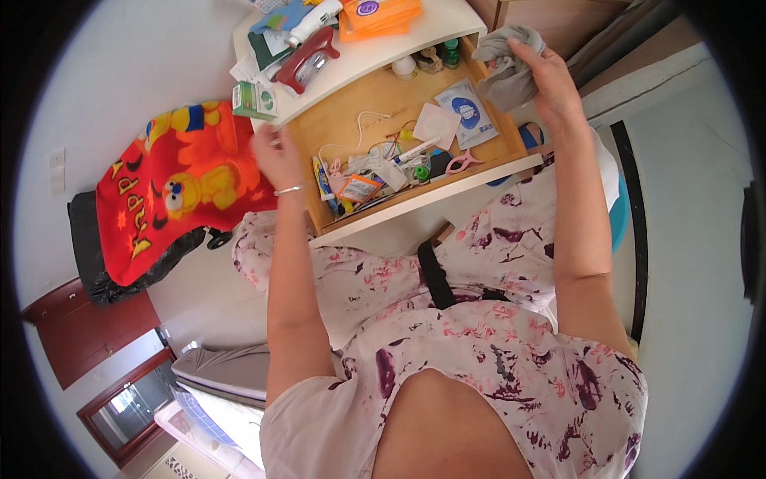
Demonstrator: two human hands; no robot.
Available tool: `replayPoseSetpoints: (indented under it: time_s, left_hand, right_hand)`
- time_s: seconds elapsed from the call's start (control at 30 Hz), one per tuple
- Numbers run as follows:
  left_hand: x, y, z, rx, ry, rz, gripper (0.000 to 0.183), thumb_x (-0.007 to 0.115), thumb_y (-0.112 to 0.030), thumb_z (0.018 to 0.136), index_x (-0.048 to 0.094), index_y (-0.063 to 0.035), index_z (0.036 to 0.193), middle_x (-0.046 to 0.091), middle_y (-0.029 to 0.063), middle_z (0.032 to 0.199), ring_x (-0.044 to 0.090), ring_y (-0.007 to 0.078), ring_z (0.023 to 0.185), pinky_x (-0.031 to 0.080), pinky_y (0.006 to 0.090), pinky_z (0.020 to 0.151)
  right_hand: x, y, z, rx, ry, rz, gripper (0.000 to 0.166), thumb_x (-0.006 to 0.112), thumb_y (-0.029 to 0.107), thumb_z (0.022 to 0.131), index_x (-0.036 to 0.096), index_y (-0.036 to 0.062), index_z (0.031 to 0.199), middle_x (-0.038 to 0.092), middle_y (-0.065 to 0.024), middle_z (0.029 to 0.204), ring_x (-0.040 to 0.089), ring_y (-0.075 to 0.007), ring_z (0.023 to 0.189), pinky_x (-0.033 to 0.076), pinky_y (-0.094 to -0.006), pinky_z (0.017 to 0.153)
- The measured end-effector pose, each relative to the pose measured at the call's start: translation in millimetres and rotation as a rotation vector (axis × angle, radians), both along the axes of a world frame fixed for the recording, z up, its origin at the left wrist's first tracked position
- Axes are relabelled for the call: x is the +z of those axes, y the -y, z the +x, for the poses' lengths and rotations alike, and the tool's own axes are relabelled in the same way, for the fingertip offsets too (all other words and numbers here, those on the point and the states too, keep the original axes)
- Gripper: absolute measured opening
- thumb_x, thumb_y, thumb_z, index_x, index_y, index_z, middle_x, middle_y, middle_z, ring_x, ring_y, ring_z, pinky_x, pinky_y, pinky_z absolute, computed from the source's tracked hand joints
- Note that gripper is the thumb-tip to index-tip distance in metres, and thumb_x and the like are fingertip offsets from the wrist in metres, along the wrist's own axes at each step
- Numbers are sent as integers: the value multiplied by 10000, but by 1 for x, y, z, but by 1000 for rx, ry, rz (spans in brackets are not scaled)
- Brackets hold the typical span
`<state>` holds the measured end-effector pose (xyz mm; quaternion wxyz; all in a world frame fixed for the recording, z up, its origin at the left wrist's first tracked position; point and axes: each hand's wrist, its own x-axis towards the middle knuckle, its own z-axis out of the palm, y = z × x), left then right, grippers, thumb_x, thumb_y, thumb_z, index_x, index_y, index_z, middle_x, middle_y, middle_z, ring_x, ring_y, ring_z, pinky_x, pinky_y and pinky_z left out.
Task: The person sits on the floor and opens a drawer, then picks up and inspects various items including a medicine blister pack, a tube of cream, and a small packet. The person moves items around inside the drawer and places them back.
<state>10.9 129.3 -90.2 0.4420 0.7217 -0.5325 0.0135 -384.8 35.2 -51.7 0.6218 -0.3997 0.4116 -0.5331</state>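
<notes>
My right hand (pixel 556 84) grips a crumpled grey cloth (pixel 508 69) above the right corner of a pulled-out wooden drawer (pixel 341 114). My left hand (pixel 278 158), a bangle on its wrist, is at the drawer's left side, just below a green and white box (pixel 255 100) on the cabinet top. Its fingers are partly hidden and blurred. Inside the drawer lie a blue and white packet (pixel 467 114), a white square packet (pixel 437 126), a white marker-like stick (pixel 417 151), a pink clip (pixel 464 161), an orange packet (pixel 359 189) and a white cable (pixel 359 129).
On the white cabinet top (pixel 443 21) sit orange packets (pixel 383 15), a white bottle (pixel 315 21) and a dark-red-framed object (pixel 308 60). A red cartoon-print cover (pixel 197 149) hangs left of the drawer. The drawer front (pixel 431 197) juts over my lap.
</notes>
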Motion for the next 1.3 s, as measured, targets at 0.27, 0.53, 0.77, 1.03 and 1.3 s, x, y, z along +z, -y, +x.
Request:
replayPoseSetpoints:
  time_s: [0.27,0.53,0.77,1.03,1.3]
  left_hand:
    - [-67,-33,-20,-544,-21,735,617,665,-367,737,488,29,1177,467,239,1205,452,366,1098,374,382,929]
    - [-56,-52,-18,-654,312,1001,1012,783,-451,533,314,-54,1337,327,202,1354,304,342,1257,280,379,1028]
    - [-66,-34,-42,-508,518,1000,1049,798,-411,510,270,-101,1362,320,152,1368,318,306,1255,270,437,1016]
    - [-62,-22,-63,-529,453,1116,717,759,-428,557,534,-87,1146,593,128,1019,535,274,1003,400,437,852]
    - [-55,-3,-33,-441,-66,980,371,709,-358,671,653,-32,837,653,134,740,625,227,637,482,308,601]
  right_hand:
    - [-8,10,-6,84,-157,31,356,593,318,844,577,15,1030,638,-48,909,609,-119,835,476,-251,782]
    - [14,28,27,123,-79,130,200,546,141,837,593,-12,956,638,-72,832,602,-148,720,483,-268,663]
    - [-15,34,29,124,-84,143,202,562,143,828,597,-8,957,633,-67,806,594,-144,705,480,-264,652]
    - [-8,32,27,123,-97,108,205,552,159,832,604,-5,944,634,-64,784,594,-144,680,477,-265,636]
    - [6,24,23,90,-77,143,208,554,159,831,604,-12,937,642,-69,784,605,-146,682,483,-263,638]
